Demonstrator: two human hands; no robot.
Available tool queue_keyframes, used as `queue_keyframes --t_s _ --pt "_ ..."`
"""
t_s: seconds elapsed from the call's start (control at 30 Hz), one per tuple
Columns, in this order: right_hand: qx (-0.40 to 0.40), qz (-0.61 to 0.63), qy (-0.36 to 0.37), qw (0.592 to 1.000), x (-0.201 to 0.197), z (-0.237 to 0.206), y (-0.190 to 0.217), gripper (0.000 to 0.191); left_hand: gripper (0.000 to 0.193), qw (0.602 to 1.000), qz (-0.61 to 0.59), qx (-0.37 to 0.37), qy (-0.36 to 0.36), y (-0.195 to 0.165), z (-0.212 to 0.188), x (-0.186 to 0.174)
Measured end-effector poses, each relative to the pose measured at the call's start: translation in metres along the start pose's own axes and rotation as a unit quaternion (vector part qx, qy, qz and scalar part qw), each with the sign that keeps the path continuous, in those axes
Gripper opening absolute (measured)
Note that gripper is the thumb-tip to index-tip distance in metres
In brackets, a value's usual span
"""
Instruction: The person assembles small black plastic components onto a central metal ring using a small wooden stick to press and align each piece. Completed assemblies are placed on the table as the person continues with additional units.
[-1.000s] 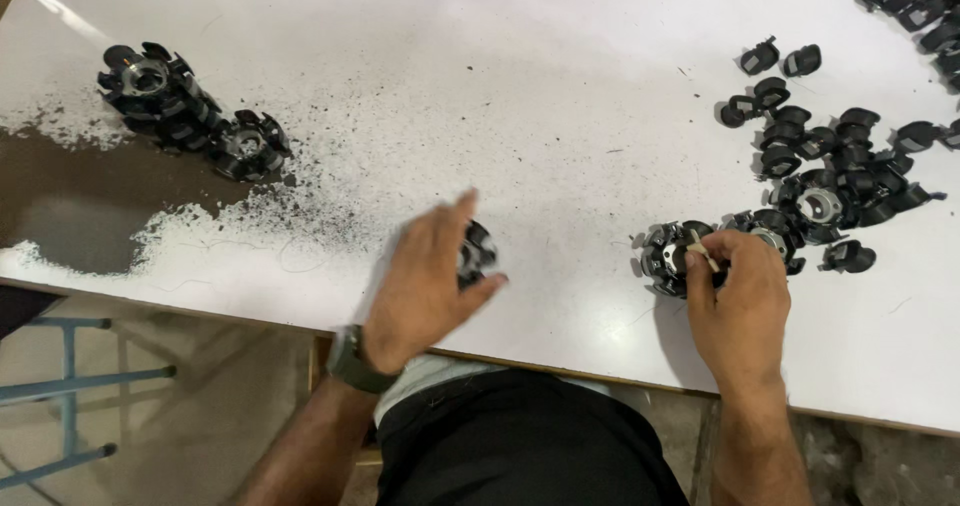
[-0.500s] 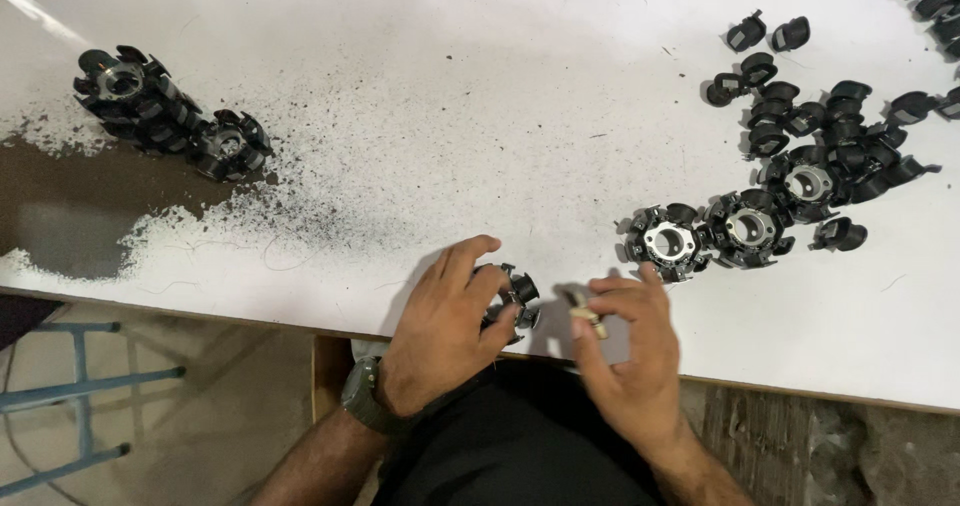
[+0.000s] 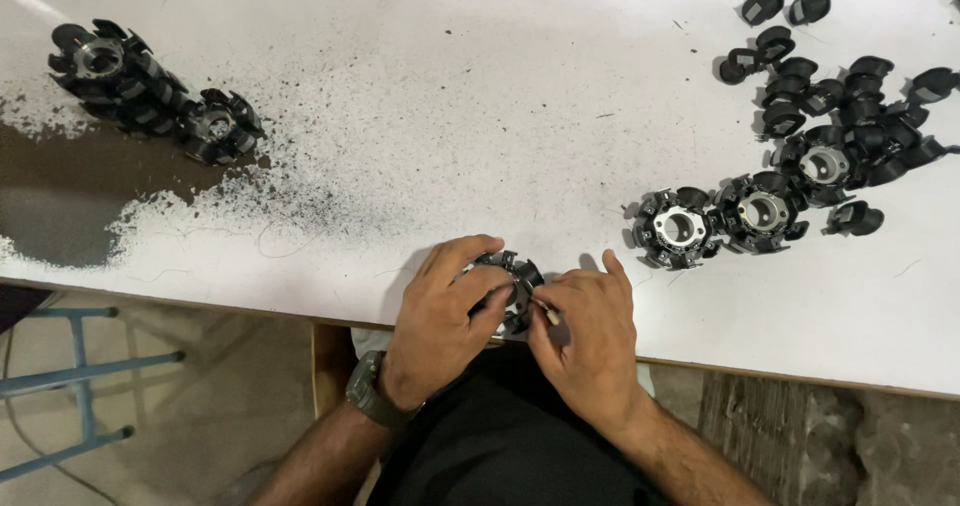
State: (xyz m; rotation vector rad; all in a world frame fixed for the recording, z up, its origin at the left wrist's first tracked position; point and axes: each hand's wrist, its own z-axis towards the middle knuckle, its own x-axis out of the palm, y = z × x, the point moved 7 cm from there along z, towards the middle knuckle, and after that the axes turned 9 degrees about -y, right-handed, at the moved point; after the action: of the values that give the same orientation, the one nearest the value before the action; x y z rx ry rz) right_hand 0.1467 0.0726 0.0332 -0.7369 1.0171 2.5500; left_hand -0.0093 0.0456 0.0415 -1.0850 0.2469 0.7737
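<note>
Two hands meet at the near edge of the white bench point(image 3: 480, 96), assembly step under way: left hand point(image 3: 440, 326) has its fingers clenched round a black slotted ring point(image 3: 515, 284), right hand point(image 3: 590, 341) pinches a small pale piece point(image 3: 548, 313) against it. Next, I'd judge, that piece needs lining up square with a slot before pressing home.

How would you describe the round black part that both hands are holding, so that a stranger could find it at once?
Start at the white table and go to its near edge, in the middle. There the left hand and right hand meet around one black ring-shaped part. The similar rings to the right lie untouched.
</note>
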Motion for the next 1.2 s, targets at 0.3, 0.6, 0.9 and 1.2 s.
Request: queue_keyframes --t_s 0.3,0.6,0.9,1.2 --pt "-0.009 0.0 0.011 1.0 0.006 0.001 -0.001 0.032 0.016 1.0 0.005 0.028 0.002 0.001 -0.001 -0.002" --pt "0.008 0.004 0.062 0.998 0.008 0.011 0.0 0.028 0.014 1.0 0.011 0.02 0.004 0.001 -0.001 -0.003" --pt "0.056 0.032 0.081 0.995 0.004 0.015 -0.004 0.02 0.012 0.999 0.033 0.013 -0.027 0.004 -0.005 0.008" --pt "0.053 0.057 0.051 0.996 0.003 0.002 -0.008 0.024 0.014 0.999 0.036 -0.01 -0.035 0.015 -0.01 0.015"
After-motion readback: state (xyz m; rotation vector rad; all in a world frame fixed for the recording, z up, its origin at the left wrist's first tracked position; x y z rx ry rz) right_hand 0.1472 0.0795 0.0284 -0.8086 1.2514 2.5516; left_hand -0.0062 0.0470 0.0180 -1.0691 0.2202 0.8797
